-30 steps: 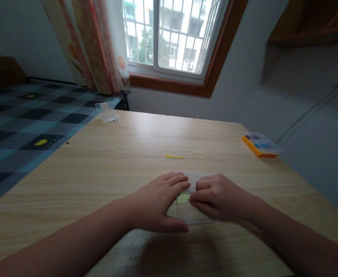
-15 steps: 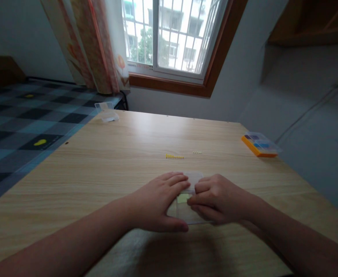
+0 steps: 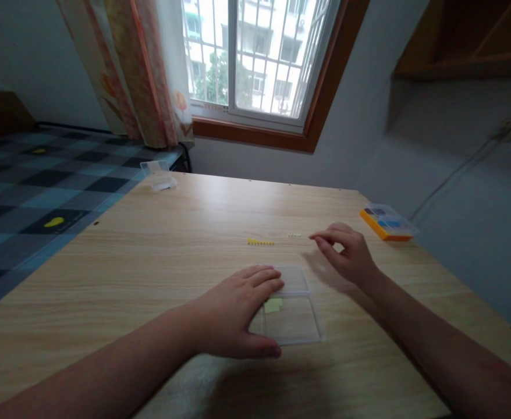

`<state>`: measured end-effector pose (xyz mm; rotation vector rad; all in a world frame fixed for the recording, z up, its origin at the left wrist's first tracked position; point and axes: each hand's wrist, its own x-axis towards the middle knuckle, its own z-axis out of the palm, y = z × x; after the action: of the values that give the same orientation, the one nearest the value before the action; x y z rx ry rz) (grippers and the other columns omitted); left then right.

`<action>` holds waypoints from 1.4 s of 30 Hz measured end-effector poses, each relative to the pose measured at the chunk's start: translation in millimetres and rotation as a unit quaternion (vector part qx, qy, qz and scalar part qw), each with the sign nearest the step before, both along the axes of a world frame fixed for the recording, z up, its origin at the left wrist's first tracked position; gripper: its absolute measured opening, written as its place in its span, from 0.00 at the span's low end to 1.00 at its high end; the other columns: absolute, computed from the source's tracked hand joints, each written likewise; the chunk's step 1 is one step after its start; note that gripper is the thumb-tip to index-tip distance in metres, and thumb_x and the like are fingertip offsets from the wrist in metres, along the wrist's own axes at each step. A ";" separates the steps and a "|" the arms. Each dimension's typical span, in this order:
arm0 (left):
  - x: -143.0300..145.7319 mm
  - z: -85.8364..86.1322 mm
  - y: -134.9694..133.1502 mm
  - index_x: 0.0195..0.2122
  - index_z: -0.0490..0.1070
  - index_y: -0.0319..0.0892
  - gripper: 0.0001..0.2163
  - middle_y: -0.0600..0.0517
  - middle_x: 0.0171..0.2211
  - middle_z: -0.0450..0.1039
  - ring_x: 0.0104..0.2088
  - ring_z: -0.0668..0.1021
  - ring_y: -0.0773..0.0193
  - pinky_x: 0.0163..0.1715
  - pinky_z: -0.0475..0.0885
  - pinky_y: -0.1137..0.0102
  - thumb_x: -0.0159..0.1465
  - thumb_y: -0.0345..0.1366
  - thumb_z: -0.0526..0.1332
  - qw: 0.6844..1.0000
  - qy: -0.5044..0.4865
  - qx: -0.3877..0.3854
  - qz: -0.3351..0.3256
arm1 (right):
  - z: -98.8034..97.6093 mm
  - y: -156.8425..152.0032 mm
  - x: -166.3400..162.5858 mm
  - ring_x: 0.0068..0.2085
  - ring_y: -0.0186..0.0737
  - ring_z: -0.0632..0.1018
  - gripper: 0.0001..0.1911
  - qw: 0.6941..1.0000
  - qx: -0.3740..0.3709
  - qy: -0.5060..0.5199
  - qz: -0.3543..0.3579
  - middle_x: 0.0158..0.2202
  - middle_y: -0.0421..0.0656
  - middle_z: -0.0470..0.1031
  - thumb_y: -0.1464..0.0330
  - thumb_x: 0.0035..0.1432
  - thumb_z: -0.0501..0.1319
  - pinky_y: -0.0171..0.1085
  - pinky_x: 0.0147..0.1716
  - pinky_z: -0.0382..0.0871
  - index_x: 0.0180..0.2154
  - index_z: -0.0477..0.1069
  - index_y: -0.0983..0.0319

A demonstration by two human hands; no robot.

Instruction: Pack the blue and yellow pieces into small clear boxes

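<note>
My left hand (image 3: 238, 311) is spread over the left side of a clear plastic box (image 3: 294, 323) on the table, fingers on its far part and thumb along the near edge, holding it steady. A pale yellow-green patch of small pieces (image 3: 273, 305) shows in the box; my left hand hides its left side. To the right and beyond, my right hand (image 3: 347, 250) is raised above the table, thumb and index fingertips pinched together. Anything between them is too small to make out. Just left of those fingertips lies a short row of tiny pale pieces (image 3: 294, 235). Further left is a row of tiny yellow pieces (image 3: 261, 242).
An open clear plastic case (image 3: 159, 177) stands at the table's far left corner. Near the right edge lies an orange box with a clear lid (image 3: 386, 224). The wooden table (image 3: 120, 279) borders a bed with a checked cover (image 3: 63, 186). A window is behind.
My right hand has left the clear box and moved away and to the right, beside the tiny pale pieces. My left hand remains on the box. The view has tilted slightly.
</note>
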<state>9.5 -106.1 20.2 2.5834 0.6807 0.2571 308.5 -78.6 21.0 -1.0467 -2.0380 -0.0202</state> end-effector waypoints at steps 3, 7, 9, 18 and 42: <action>-1.0 -1.7 1.2 0.68 0.62 0.35 0.46 0.34 0.69 0.60 0.68 0.63 0.37 0.68 0.59 0.46 0.56 0.62 0.68 1.000 0.007 0.004 -0.002 | -20.2 23.8 10.8 0.46 0.48 0.76 0.12 0.997 -0.011 -0.020 -0.069 0.42 0.49 0.78 0.67 0.65 0.59 0.50 0.50 0.70 0.46 0.80 0.60; -1.2 -2.3 2.1 0.68 0.62 0.38 0.45 0.35 0.69 0.59 0.69 0.63 0.38 0.68 0.59 0.46 0.56 0.62 0.68 1.000 0.009 0.012 -0.004 | -37.7 35.5 6.9 0.62 0.54 0.69 0.17 0.996 -0.034 -0.046 -0.068 0.62 0.55 0.68 0.69 0.63 0.59 0.57 0.63 0.62 0.51 0.79 0.61; -0.8 -1.7 1.8 0.68 0.62 0.38 0.45 0.35 0.69 0.59 0.69 0.63 0.39 0.67 0.59 0.47 0.57 0.61 0.68 1.000 0.013 0.014 -0.004 | -40.9 35.8 3.4 0.70 0.57 0.58 0.20 0.993 -0.051 -0.081 -0.063 0.70 0.54 0.58 0.68 0.64 0.59 0.59 0.67 0.55 0.55 0.77 0.60; -0.9 -1.1 1.2 0.67 0.63 0.36 0.45 0.34 0.68 0.60 0.68 0.63 0.38 0.67 0.59 0.46 0.56 0.60 0.69 1.000 0.004 0.012 -0.005 | -47.9 40.4 0.7 0.75 0.59 0.41 0.26 0.972 -0.125 -0.183 -0.074 0.76 0.48 0.33 0.67 0.69 0.55 0.66 0.67 0.47 0.66 0.66 0.55; -2.7 0.8 1.8 0.68 0.62 0.37 0.45 0.34 0.69 0.59 0.69 0.62 0.36 0.67 0.60 0.45 0.56 0.60 0.69 1.000 0.025 0.007 0.005 | -42.5 37.3 -2.7 0.73 0.61 0.50 0.08 0.990 -0.062 -0.124 -0.040 0.73 0.47 0.53 0.69 0.61 0.65 0.67 0.66 0.50 0.42 0.83 0.56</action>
<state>6.7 -104.3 21.0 2.6069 0.7125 0.2023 305.7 -41.3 -21.5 -1.2556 -2.2421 -0.0706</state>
